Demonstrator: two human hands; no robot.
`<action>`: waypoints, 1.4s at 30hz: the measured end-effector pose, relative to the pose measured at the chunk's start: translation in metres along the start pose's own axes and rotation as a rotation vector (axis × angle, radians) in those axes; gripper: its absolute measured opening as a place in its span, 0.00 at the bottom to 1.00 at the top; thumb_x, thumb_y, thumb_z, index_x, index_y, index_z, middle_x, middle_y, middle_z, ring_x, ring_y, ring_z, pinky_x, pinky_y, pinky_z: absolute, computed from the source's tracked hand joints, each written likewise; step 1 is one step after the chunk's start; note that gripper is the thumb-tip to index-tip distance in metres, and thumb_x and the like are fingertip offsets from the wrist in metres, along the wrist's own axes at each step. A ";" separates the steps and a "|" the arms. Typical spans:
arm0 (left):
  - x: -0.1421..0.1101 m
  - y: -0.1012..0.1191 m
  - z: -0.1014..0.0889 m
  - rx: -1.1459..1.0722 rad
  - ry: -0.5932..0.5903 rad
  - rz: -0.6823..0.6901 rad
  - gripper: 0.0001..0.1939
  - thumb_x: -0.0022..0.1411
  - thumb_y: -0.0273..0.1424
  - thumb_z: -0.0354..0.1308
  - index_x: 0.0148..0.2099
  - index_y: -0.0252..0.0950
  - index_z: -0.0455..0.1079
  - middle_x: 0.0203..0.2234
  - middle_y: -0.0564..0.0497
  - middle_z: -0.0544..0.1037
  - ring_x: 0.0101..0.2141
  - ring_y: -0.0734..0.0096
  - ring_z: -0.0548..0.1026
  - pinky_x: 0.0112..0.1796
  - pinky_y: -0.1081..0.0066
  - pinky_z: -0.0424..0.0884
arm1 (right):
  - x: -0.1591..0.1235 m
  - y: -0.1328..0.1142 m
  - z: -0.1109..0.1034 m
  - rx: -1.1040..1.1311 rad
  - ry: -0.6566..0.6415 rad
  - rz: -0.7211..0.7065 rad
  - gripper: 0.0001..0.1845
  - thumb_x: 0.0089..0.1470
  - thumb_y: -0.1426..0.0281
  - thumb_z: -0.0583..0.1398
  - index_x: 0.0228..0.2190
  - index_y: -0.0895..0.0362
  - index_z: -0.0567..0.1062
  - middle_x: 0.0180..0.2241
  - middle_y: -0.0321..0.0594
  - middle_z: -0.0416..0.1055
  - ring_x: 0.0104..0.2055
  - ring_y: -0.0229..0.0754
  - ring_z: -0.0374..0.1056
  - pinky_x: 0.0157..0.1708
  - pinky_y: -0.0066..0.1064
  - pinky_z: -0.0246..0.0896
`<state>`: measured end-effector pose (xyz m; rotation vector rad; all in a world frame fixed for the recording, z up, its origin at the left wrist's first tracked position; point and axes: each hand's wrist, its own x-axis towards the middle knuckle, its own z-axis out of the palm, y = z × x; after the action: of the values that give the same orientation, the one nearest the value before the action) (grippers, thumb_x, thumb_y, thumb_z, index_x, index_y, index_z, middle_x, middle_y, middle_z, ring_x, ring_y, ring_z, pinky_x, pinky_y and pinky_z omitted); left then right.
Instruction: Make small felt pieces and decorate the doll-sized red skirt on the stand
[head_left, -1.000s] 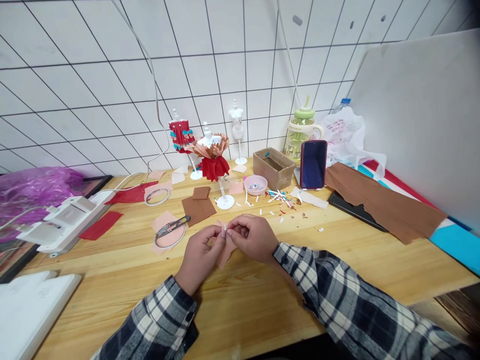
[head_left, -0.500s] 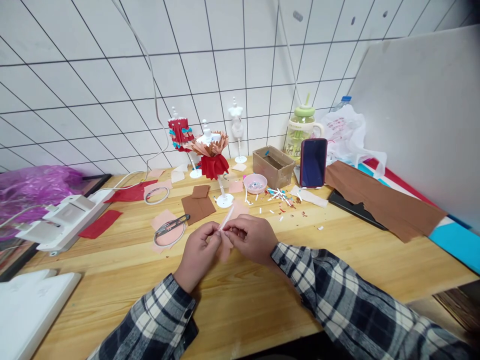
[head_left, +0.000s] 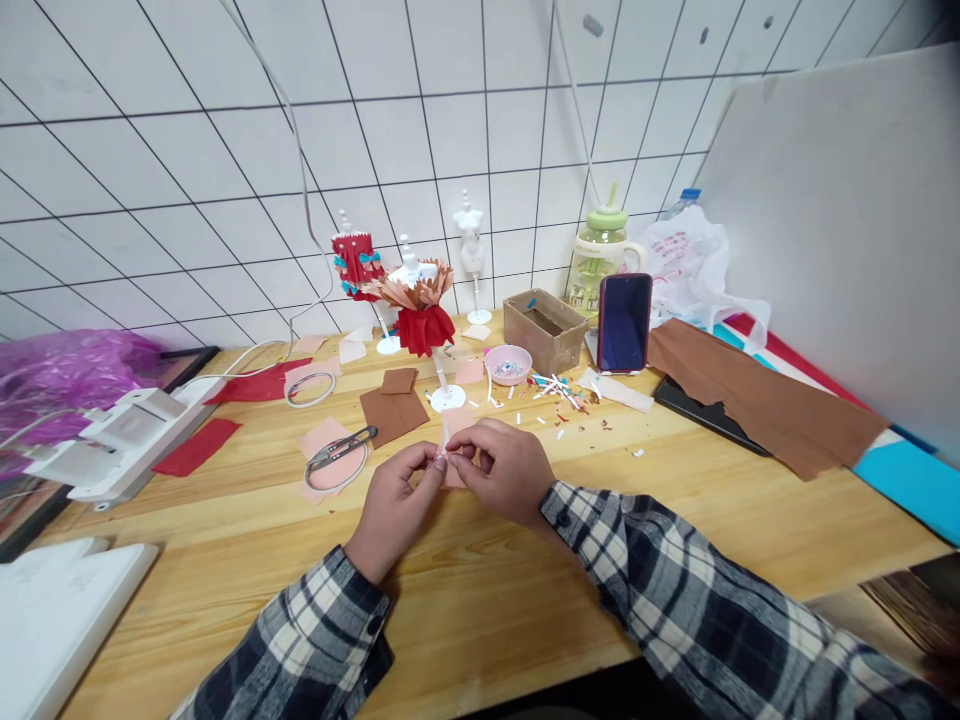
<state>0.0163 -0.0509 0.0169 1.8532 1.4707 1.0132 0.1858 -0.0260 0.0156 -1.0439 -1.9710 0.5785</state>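
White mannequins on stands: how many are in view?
3: white mannequin in red with blue bows, back left; white mannequin in red skirt and brown ruffle, in front; bare white mannequin, back right.

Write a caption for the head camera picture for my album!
Left hand and right hand pinch a thin pale pink papery sheet near a white mannequin in a flared red skirt.

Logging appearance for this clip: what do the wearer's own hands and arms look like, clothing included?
The left hand and right hand are bare, with no gloves. The left sleeve and right sleeve are long, in dark, grey and off-white plaid, each with a dark button at the cuff.
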 end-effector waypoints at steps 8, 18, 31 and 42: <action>0.001 0.000 0.002 0.088 0.015 0.007 0.13 0.61 0.37 0.53 0.35 0.35 0.75 0.29 0.50 0.80 0.31 0.67 0.76 0.35 0.71 0.69 | 0.002 0.003 -0.001 -0.004 -0.038 0.018 0.05 0.51 0.70 0.62 0.32 0.53 0.78 0.29 0.33 0.73 0.27 0.34 0.64 0.30 0.27 0.56; -0.001 -0.002 0.002 0.219 -0.020 0.101 0.12 0.61 0.33 0.52 0.30 0.35 0.73 0.23 0.52 0.77 0.26 0.71 0.73 0.31 0.73 0.65 | 0.006 0.009 0.002 0.128 -0.131 0.154 0.02 0.47 0.71 0.62 0.28 0.55 0.76 0.24 0.31 0.71 0.25 0.33 0.61 0.26 0.24 0.54; 0.001 -0.001 -0.002 0.127 -0.054 0.085 0.12 0.61 0.34 0.51 0.31 0.36 0.73 0.27 0.50 0.79 0.30 0.67 0.75 0.34 0.71 0.68 | 0.008 0.012 0.006 0.473 -0.213 0.353 0.06 0.48 0.69 0.62 0.27 0.59 0.77 0.23 0.32 0.70 0.24 0.32 0.60 0.25 0.22 0.55; 0.000 -0.001 -0.002 0.074 -0.016 0.040 0.14 0.63 0.37 0.50 0.30 0.35 0.71 0.24 0.52 0.76 0.28 0.69 0.72 0.33 0.73 0.66 | 0.007 0.014 0.006 0.245 -0.130 0.139 0.06 0.50 0.70 0.63 0.31 0.56 0.80 0.26 0.34 0.74 0.24 0.33 0.62 0.27 0.24 0.56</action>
<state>0.0142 -0.0503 0.0168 1.9452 1.4861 0.9724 0.1856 -0.0126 0.0054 -1.0149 -1.8893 0.9597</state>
